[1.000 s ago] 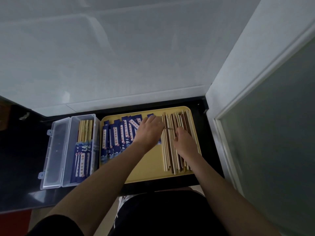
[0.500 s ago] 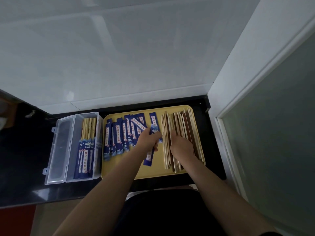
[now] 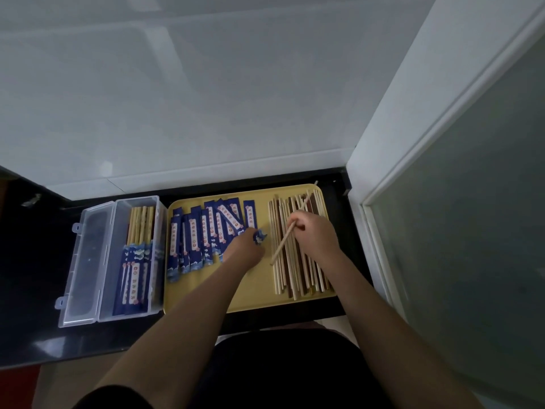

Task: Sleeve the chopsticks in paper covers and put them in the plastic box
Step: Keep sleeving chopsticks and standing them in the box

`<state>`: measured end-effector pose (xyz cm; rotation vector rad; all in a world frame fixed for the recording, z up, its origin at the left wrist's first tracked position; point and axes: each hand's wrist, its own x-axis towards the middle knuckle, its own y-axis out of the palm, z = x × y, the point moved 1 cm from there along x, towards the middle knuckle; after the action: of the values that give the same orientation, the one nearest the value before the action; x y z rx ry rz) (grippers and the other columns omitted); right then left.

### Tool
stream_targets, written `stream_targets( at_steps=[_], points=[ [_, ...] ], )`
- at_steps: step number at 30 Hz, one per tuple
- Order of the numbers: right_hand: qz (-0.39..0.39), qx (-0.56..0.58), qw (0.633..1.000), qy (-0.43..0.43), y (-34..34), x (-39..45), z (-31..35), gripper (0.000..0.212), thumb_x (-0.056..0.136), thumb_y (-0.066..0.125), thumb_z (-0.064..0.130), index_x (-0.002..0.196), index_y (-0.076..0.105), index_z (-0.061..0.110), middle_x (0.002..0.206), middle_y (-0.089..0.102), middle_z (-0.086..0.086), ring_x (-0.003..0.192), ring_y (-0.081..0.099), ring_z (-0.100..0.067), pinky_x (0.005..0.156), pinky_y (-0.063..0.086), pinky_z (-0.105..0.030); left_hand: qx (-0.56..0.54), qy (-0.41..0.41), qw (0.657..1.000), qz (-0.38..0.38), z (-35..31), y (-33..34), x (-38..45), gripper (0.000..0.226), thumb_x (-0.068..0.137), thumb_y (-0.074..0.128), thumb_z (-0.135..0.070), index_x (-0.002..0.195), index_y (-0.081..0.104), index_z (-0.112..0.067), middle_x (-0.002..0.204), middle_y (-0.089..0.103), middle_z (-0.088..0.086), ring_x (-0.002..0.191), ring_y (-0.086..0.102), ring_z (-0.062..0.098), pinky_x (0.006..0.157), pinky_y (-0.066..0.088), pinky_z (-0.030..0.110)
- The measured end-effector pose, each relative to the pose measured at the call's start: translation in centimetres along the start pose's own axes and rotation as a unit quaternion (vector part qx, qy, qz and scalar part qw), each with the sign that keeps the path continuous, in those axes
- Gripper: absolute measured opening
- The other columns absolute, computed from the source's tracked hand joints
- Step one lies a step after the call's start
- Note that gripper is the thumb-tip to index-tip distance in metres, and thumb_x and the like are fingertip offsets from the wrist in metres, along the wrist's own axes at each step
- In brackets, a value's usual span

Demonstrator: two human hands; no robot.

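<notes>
A yellow tray lies on the black counter. Several blue paper covers are fanned across its left half. A row of loose chopsticks, light and dark wood, fills its right half. My left hand grips one blue cover whose end sticks out by my fingers. My right hand pinches a light chopstick, lifted and slanted over the row. Left of the tray stands the clear plastic box, holding several sleeved chopsticks.
The box's clear lid lies open to the left. A white tiled wall rises behind the counter. A white door frame with frosted glass stands close on the right. The counter's front edge runs just below the tray.
My left hand took a blue cover from the fan and drew it toward me. My right hand lifted one light chopstick out of the row and tilted it.
</notes>
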<state>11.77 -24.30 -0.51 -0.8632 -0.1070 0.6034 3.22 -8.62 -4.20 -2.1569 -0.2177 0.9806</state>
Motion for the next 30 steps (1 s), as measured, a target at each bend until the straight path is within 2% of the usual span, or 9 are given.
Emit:
stream_targets(
  at_steps=[2, 4, 8, 12, 20, 23, 25, 28, 30],
  points=[
    [-0.033, 0.043, 0.999, 0.0, -0.8, 0.3, 0.5, 0.015, 0.098, 0.062, 0.016, 0.111, 0.069, 0.017, 0.094, 0.07, 0.005, 0.083, 0.067, -0.007, 0.076, 0.055, -0.019, -0.024, -0.003, 0.999, -0.028, 0.7, -0.3, -0.2, 0.021, 0.091, 0.058, -0.024, 0.112, 0.056, -0.023, 0.091, 0.062, 0.0, 0.078, 0.061, 0.019, 0.069, 0.054, 0.034],
    [-0.057, 0.102, 0.993, 0.005, -1.7, 0.7, 1.5, 0.017, 0.1, 0.06, 0.022, 0.114, 0.068, 0.016, 0.091, 0.07, 0.004, 0.078, 0.068, -0.011, 0.071, 0.057, -0.022, -0.058, 0.014, 0.997, -0.055, 1.1, -0.6, -0.3, 0.011, 0.089, 0.062, -0.03, 0.097, 0.061, -0.022, 0.085, 0.065, 0.0, 0.077, 0.062, 0.018, 0.071, 0.055, 0.036],
    [-0.096, 0.24, 0.966, 0.022, -3.1, 1.8, 3.4, 0.019, 0.104, 0.05, 0.031, 0.104, 0.065, 0.018, 0.078, 0.063, 0.002, 0.063, 0.061, -0.009, 0.063, 0.055, -0.028, -0.082, 0.022, 0.994, -0.071, 0.9, -1.0, -1.1, 0.023, 0.087, 0.067, -0.04, 0.082, 0.063, -0.018, 0.073, 0.063, 0.001, 0.063, 0.055, 0.013, 0.059, 0.045, 0.028],
    [-0.115, 0.331, 0.935, 0.054, -3.8, 2.2, 4.4, 0.023, 0.107, 0.043, 0.031, 0.098, 0.06, 0.019, 0.069, 0.057, 0.001, 0.053, 0.052, -0.005, 0.056, 0.048, -0.024, -0.073, 0.016, 0.995, -0.069, 0.7, -1.0, -1.4, 0.022, 0.086, 0.067, -0.036, 0.076, 0.061, -0.018, 0.07, 0.058, 0.001, 0.062, 0.052, 0.014, 0.06, 0.043, 0.028],
    [-0.039, 0.295, 0.953, 0.054, -2.4, 1.3, 4.9, 0.025, 0.107, 0.044, 0.029, 0.101, 0.061, 0.011, 0.072, 0.059, -0.001, 0.056, 0.054, -0.005, 0.056, 0.047, -0.021, -0.142, 0.04, 0.988, -0.053, -0.3, -0.9, -1.7, 0.019, 0.089, 0.066, -0.027, 0.076, 0.06, -0.013, 0.069, 0.055, 0.003, 0.061, 0.048, 0.014, 0.059, 0.042, 0.028],
    [0.119, 0.188, 0.973, 0.054, -1.6, 0.5, 5.3, 0.027, 0.106, 0.047, 0.031, 0.115, 0.062, 0.011, 0.084, 0.061, 0.001, 0.065, 0.056, -0.006, 0.058, 0.047, -0.019, -0.142, 0.065, 0.987, -0.043, -1.1, -0.7, -1.7, 0.022, 0.09, 0.066, -0.029, 0.074, 0.058, -0.016, 0.068, 0.056, 0.003, 0.06, 0.048, 0.014, 0.06, 0.045, 0.03],
    [0.203, 0.125, 0.968, 0.075, -1.3, 0.4, 4.9, 0.03, 0.105, 0.048, 0.032, 0.128, 0.055, 0.014, 0.089, 0.061, 0.0, 0.069, 0.057, -0.008, 0.06, 0.047, -0.02, -0.144, 0.066, 0.987, -0.03, -1.2, -0.6, -1.6, 0.022, 0.091, 0.066, -0.033, 0.081, 0.06, -0.013, 0.072, 0.06, 0.008, 0.061, 0.052, 0.015, 0.06, 0.05, 0.033],
    [0.193, 0.13, 0.965, 0.124, -0.1, 0.6, 3.9, 0.032, 0.103, 0.049, 0.018, 0.135, 0.05, 0.018, 0.096, 0.062, -0.002, 0.072, 0.063, -0.013, 0.06, 0.051, -0.024, -0.234, 0.034, 0.972, 0.001, -0.3, -0.7, -1.8, 0.024, 0.096, 0.06, -0.033, 0.101, 0.057, -0.01, 0.076, 0.059, 0.012, 0.062, 0.055, 0.018, 0.059, 0.054, 0.035],
    [0.165, 0.077, 0.974, 0.138, 1.3, 0.6, 3.2, 0.025, 0.102, 0.051, 0.018, 0.126, 0.057, 0.018, 0.101, 0.06, 0.002, 0.081, 0.066, -0.013, 0.065, 0.053, -0.025, -0.318, -0.004, 0.948, 0.028, 0.4, -0.7, -2.0, 0.022, 0.103, 0.049, -0.029, 0.106, 0.052, -0.007, 0.076, 0.055, 0.01, 0.062, 0.052, 0.021, 0.062, 0.052, 0.038]
  ],
)
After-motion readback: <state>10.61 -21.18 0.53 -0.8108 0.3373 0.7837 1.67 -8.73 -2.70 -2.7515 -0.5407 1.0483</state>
